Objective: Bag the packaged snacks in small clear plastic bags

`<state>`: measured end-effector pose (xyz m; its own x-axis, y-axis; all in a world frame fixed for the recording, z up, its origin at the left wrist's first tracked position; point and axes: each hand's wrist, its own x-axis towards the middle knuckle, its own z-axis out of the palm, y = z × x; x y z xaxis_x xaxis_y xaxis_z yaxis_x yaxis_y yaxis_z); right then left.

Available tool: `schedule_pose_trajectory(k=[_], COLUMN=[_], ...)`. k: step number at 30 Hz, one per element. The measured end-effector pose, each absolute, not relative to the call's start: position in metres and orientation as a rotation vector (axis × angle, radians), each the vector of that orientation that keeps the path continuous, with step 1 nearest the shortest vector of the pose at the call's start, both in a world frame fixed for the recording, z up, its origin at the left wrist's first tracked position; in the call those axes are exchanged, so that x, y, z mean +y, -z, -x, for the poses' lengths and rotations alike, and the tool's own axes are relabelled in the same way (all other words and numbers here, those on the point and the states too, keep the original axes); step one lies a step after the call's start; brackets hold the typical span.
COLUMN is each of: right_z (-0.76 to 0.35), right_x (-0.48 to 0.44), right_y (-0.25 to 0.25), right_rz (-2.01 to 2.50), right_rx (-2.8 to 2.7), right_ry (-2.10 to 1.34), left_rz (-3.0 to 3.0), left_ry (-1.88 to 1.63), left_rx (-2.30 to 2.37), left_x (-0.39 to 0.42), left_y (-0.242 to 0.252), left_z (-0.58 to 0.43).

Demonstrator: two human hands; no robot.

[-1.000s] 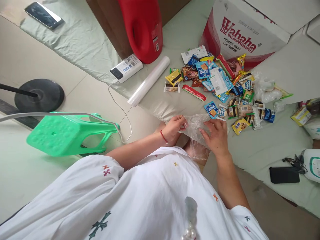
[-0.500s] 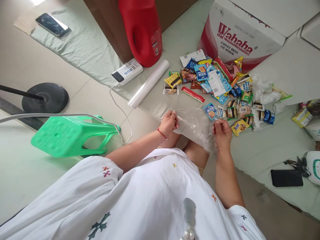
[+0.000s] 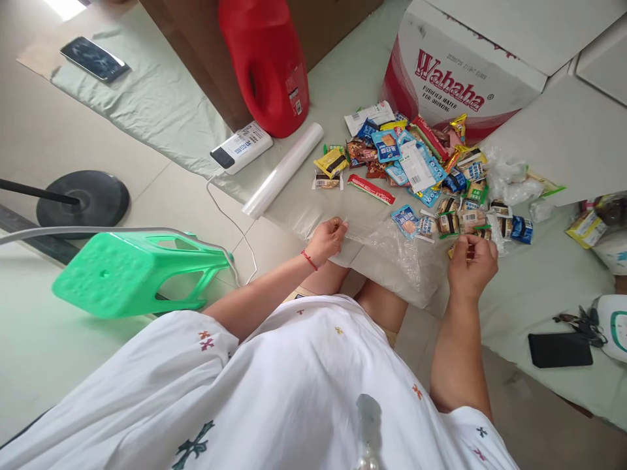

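Note:
My left hand (image 3: 329,240) is closed in a pinch on the edge of a clear plastic bag (image 3: 399,264), which spreads out to the right over my lap. Over at the front of the snack pile, my right hand (image 3: 473,267) has its fingers curled round a small yellow snack packet (image 3: 451,250); most of that packet is hidden by the hand. Right beyond the fingers lie small wrapped cakes (image 3: 447,224) and a blue packet (image 3: 522,230). A blue-and-white cracker packet (image 3: 405,220) rests just past the bag.
Behind the snacks stands a Wahaha carton (image 3: 455,85). A plastic film roll (image 3: 284,171), white power bank (image 3: 242,147) and red jug (image 3: 267,72) are to the left. A green stool (image 3: 127,274) is at far left, and a black pouch (image 3: 561,350) at right.
My right hand has let go of the bag's right side and moved right onto the yellow packet. The left hand keeps its hold on the bag. The view has shifted slightly.

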<state>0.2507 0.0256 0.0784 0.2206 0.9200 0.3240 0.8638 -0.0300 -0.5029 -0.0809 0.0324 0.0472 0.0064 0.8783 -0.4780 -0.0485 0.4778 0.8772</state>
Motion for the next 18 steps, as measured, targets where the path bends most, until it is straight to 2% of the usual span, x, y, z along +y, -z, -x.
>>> schedule_pose_trajectory(k=[3, 7, 11, 14, 18], right_z=[-0.224, -0.189, -0.177, -0.182, -0.200], right_x=[0.043, 0.072, 0.092, 0.098, 0.092], right_y=[-0.084, -0.073, -0.064, -0.068, -0.091], right_rz=[1.916, 2.050, 1.944, 1.816, 1.714], right_rx=[-1.634, -1.678, -1.536, -1.450, -1.412], right_ry=[-0.267, -0.645, -0.944, -0.994, -0.787], left_rz=[-0.822, -0.840, -0.859, -0.813, -0.670], left_ry=[-0.849, -0.837, -0.838, -0.867, -0.894], left_rx=[1.381, 1.372, 1.349, 1.312, 1.256], left_x=[0.033, 0.035, 0.037, 0.042, 0.057], left_y=[-0.047, -0.049, -0.053, -0.058, -0.065], left_z=[0.080, 0.080, 0.081, 0.082, 0.081])
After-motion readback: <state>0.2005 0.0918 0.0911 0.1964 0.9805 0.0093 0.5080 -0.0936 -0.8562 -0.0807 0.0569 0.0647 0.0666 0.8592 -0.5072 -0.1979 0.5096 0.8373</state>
